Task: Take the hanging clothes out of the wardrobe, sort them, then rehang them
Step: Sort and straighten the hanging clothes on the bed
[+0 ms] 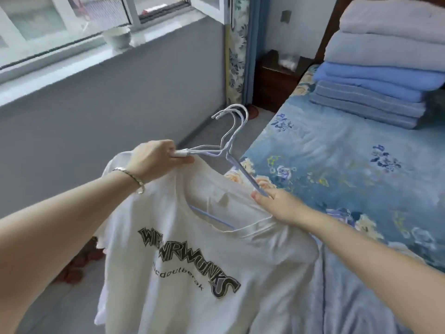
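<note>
Hanging nearest the lens, a white printed T-shirt [192,273] is draping from a bundle of wire hangers [225,154], in the air just beside the bed [337,145]; no wardrobe is showing. The left hand [154,157] is curling its fingers round the white-capped shoulder ends of the bundle. The right hand [277,206] is pinching the pale-blue arm of one hanger at the shirt's neckline.

The hooks are nesting together, so drawing one hanger free is likely risking a snag. The stretched collar could catch on the arm, and a second pale garment, peeking out behind on the left, could slide to the floor.

Rightward, the floral bedspread is offering broad flat room for sorting, ending at the stack of folded blankets [375,92] by the headboard. Leftward, only a narrow floor strip [212,133] is running between the bed edge and the grey wall. A dark nightstand [272,85] is closing off the far corner, and a ceramic bowl [118,37] is sitting on the windowsill, well apart.
</note>
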The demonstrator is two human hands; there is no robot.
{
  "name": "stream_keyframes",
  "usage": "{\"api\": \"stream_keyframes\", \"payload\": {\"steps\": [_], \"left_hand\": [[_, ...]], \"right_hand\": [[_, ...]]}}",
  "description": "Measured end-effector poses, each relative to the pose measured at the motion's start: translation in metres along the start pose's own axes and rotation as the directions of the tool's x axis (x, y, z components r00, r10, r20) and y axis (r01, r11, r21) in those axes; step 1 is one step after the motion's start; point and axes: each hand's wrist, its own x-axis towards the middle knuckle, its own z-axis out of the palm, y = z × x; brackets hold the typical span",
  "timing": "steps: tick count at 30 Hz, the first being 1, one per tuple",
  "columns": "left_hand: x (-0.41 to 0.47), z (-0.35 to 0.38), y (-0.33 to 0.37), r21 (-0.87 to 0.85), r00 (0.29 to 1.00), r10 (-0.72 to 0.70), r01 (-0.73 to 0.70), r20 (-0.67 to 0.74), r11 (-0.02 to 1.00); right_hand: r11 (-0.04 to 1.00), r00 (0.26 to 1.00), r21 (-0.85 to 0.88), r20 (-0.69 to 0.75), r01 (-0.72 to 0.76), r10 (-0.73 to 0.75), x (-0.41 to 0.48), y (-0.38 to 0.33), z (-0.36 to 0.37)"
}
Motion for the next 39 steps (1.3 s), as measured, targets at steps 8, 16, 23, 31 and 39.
{"api": "stream_keyframes", "payload": {"steps": [8,16,23,31,39], "left_hand": [[0.091,0.172,0.005,0.191,0.967,0.234,-0.249,0.097,0.949],[0.181,0.318,0.036,-0.135,0.96,0.044,-0.007,0.277,0.991],[0.211,0.415,0.048,-0.199,0.875,0.103,-0.008,0.474,0.98],[0.122,0.426,0.135,-0.069,0.588,0.155,-0.166,0.794,0.984],[-0.017,0.369,0.296,-0.055,0.359,0.282,-0.529,0.89,0.847]], "right_hand": [[0.855,0.847,-0.257,-0.425,-0.451,0.319,0.115,0.103,0.026],[0.752,0.763,-0.255,-0.448,-0.608,0.465,0.228,0.199,0.044],[0.835,0.802,-0.074,-0.337,-0.546,0.494,0.286,0.283,0.061],[0.736,0.735,-0.049,0.043,-0.675,0.677,0.181,0.333,0.082],[0.6,0.609,0.164,0.01,-0.783,0.793,-0.035,0.367,0.037]]}}
